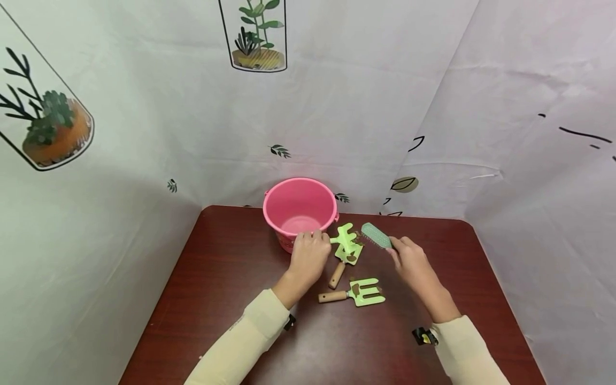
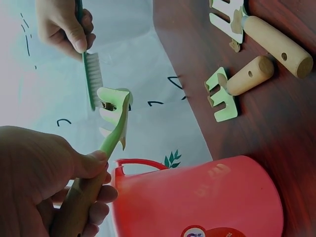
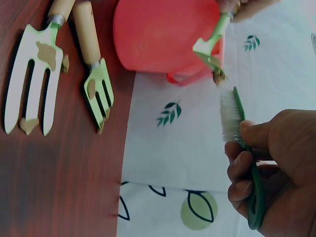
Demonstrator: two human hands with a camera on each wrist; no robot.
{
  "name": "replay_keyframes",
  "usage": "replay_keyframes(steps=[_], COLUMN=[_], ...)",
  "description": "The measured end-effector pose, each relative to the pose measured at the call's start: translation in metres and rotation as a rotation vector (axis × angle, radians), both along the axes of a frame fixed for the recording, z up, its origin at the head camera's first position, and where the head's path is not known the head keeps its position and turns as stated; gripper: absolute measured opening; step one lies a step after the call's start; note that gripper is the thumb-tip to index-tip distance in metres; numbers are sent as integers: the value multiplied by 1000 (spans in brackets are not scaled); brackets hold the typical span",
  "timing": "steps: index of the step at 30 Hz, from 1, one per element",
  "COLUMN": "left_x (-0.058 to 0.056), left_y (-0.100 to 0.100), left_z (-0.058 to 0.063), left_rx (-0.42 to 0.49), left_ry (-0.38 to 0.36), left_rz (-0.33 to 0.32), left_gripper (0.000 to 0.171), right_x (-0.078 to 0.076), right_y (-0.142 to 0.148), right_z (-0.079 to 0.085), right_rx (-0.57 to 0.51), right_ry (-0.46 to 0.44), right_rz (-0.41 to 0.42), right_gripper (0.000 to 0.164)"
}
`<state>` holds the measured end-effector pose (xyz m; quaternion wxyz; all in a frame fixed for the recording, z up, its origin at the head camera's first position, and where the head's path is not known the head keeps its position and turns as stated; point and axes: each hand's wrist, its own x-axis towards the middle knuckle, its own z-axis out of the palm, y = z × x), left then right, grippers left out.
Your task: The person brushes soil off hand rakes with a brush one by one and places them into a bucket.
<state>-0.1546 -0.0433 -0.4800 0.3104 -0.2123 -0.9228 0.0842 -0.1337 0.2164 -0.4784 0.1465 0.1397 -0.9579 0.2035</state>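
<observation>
My left hand [image 1: 310, 256] grips the wooden handle of a small hand rake [image 1: 344, 238], whose light green, curved tines carry brown dirt. In my right hand [image 1: 416, 264] is a green brush [image 1: 376, 235], held by its handle with the thumb along its back. White bristles [image 3: 229, 116] face the rake's tines, very close to them; I cannot tell whether they touch. Below the hands lie two green garden forks with wooden handles, a larger fork [image 1: 368, 292] and a smaller fork [image 2: 224, 96], both with brown patches on the metal.
A pink bucket [image 1: 298, 192] stands at the table's back edge, just beyond my left hand. The dark red wooden table [image 1: 231, 299] is bordered by white cloth walls [image 1: 337, 117] printed with plants, at the back and on both sides.
</observation>
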Motion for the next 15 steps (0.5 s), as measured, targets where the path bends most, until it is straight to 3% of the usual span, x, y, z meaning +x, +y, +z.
replay_keyframes(steps=[9, 15], left_x=[-1, 1], left_y=[3, 8], left_z=[2, 1], left_rx=[4, -4], left_ry=[-21, -50], left_rz=[-1, 0], left_gripper=[12, 7], right_x=[-1, 4], right_y=[-9, -32], right_z=[9, 7], right_rx=[-26, 39], right_ry=[63, 116], right_rz=[50, 95], right_gripper=[30, 32])
